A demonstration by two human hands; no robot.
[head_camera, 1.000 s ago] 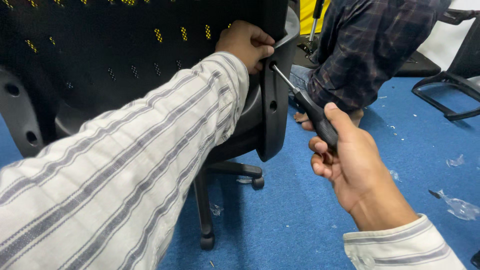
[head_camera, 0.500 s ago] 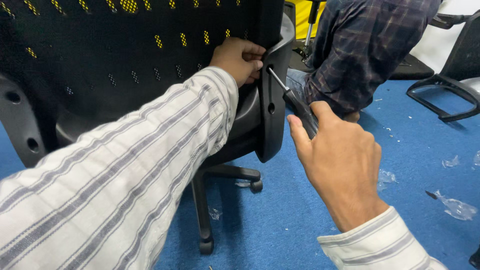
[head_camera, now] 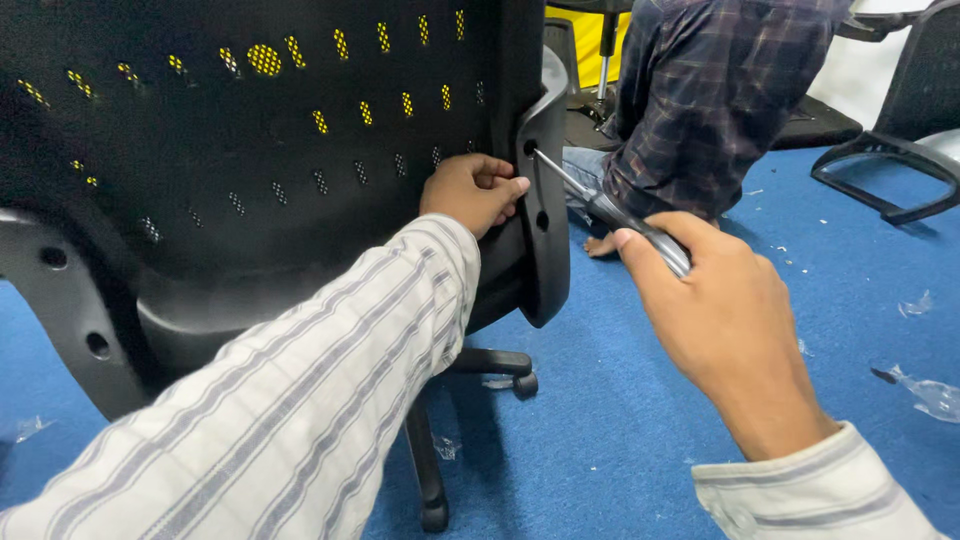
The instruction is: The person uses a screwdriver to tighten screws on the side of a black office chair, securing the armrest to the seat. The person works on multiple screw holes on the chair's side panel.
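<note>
Nearest to me is the striped sleeve (head_camera: 300,400) of the left arm, stretched forward across the seat; beside it the right hand (head_camera: 725,325) is wrapped tight round the dark handle of a screwdriver (head_camera: 600,205), fingers curled over so that most of the handle is hidden; the thumb lies along the top, which I take to be for steadying the tool along its line. The slim metal shaft runs up and to the left, and its tip sits in the upper hole of the black plastic armrest bracket (head_camera: 545,230) at the chair's side; a second hole just below it shows empty.

The left hand (head_camera: 472,190) is closed against the edge of the mesh backrest (head_camera: 300,120), fingertips pinched just beside the bracket; it seems to brace the frame, or hold some small part behind it, though I cannot tell which. The office chair's wheeled base (head_camera: 470,365) stands on the blue carpet (head_camera: 620,430), with scraps of clear plastic wrapping (head_camera: 925,395) scattered to the right.

Farther off another person in a plaid shirt (head_camera: 710,90) sits on the floor, and a bare black chair frame (head_camera: 890,170) rests beyond.
</note>
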